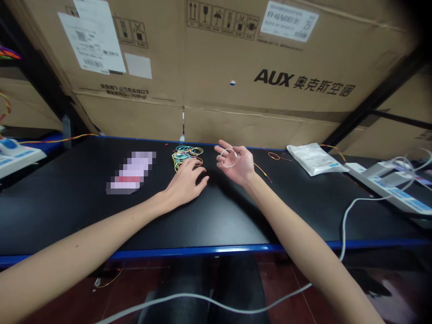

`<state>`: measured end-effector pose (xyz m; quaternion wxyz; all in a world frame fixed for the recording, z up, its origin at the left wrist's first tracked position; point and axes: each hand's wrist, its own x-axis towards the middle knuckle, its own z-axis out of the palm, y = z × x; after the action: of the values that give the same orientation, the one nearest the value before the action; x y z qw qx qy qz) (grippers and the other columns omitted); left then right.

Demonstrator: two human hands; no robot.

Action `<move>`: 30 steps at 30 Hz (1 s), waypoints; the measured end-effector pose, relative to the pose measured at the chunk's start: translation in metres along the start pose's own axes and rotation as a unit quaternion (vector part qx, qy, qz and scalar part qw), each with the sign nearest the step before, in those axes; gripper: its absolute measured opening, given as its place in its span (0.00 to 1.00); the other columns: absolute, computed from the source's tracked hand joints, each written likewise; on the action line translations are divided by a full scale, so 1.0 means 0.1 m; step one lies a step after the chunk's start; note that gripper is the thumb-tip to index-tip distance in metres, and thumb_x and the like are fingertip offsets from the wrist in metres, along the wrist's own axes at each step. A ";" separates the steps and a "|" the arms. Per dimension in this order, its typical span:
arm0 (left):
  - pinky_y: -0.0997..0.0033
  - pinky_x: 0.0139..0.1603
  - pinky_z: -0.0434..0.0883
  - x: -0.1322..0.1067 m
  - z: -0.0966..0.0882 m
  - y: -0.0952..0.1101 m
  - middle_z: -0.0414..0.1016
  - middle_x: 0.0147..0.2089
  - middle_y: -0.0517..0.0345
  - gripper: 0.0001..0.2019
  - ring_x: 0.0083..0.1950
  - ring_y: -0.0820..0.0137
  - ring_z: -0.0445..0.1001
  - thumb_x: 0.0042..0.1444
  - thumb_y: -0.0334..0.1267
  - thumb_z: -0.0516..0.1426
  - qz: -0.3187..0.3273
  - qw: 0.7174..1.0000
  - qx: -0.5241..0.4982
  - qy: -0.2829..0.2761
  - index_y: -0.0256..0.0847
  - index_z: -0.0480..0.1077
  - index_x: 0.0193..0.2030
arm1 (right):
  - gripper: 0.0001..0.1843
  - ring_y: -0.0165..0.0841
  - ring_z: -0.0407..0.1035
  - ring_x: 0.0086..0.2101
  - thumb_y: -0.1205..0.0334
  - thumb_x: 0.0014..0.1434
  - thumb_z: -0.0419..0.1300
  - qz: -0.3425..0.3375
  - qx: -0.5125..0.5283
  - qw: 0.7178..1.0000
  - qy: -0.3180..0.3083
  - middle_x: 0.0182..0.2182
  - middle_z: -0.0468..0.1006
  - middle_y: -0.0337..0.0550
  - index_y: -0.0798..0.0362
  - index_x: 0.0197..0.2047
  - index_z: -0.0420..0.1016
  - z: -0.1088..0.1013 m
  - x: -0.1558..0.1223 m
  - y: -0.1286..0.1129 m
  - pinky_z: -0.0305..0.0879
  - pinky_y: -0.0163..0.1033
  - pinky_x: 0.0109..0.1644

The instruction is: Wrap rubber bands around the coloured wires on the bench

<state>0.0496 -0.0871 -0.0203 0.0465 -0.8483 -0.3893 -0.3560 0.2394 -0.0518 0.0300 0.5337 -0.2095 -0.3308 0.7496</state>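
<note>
My left hand (187,182) lies palm down at the near edge of a pile of coloured rubber bands (185,154). Its fingers are spread, and the fingertips reach the bands; thumb and forefinger stand apart. Green, yellow, orange and light blue loops are tangled in the pile. To its right, my right hand (240,165) is raised with the palm turned up and the fingers half curled. A thin white band (223,151) forms a round loop across its fingers and palm. Exactly how the fingers hold that loop cannot be made out.
A pixelated pale purple item (135,171) lies at left. Beyond the right hand are a thin looped wire (273,156) and a white plastic packet (312,158). Power strips (388,186) and a grey cable (343,225) are at right. A large cardboard box (216,58) stands behind.
</note>
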 end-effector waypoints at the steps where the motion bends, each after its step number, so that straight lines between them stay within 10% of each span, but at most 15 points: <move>1: 0.51 0.62 0.67 0.00 0.00 0.00 0.71 0.52 0.43 0.10 0.59 0.56 0.67 0.62 0.39 0.55 0.001 1.000 0.000 -0.001 0.36 0.74 0.43 | 0.18 0.30 0.64 0.22 0.64 0.56 0.45 0.002 0.009 1.000 -0.003 0.31 0.80 0.47 0.55 0.44 0.72 0.00 0.00 0.00 0.58 0.32 0.20; 11: 0.50 0.62 0.67 0.00 0.00 0.00 0.71 0.51 0.44 0.11 0.59 0.56 0.67 0.62 0.39 0.54 0.002 1.000 -0.003 -0.009 0.36 0.74 0.43 | 0.09 0.30 0.75 0.36 0.62 0.65 0.51 -0.018 0.004 1.000 0.007 0.37 0.80 0.43 0.52 0.42 0.72 0.07 0.00 0.05 0.72 0.32 0.36; 18: 0.50 0.62 0.67 0.00 0.00 0.00 0.71 0.52 0.45 0.10 0.59 0.57 0.67 0.62 0.39 0.55 0.002 1.000 -0.008 -0.013 0.37 0.74 0.42 | 0.26 0.24 0.62 0.18 0.47 0.70 0.42 0.006 -0.028 0.999 0.023 0.22 0.73 0.39 0.53 0.31 0.70 0.04 -0.01 0.05 0.56 0.29 0.20; 30: 0.52 0.61 0.68 0.00 0.00 0.01 0.72 0.51 0.42 0.11 0.58 0.57 0.68 0.62 0.39 0.55 0.011 1.000 -0.012 -0.025 0.35 0.75 0.42 | 0.38 0.27 0.51 0.13 0.40 0.68 0.29 0.033 -0.088 0.996 0.003 0.11 0.58 0.37 0.51 0.17 0.58 0.04 -0.03 0.05 0.49 0.33 0.19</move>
<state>0.0500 -0.0876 -0.0208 0.0308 -0.8614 -0.3771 -0.3389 0.2344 -0.0564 0.0285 0.4887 -0.2683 -0.3867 0.7346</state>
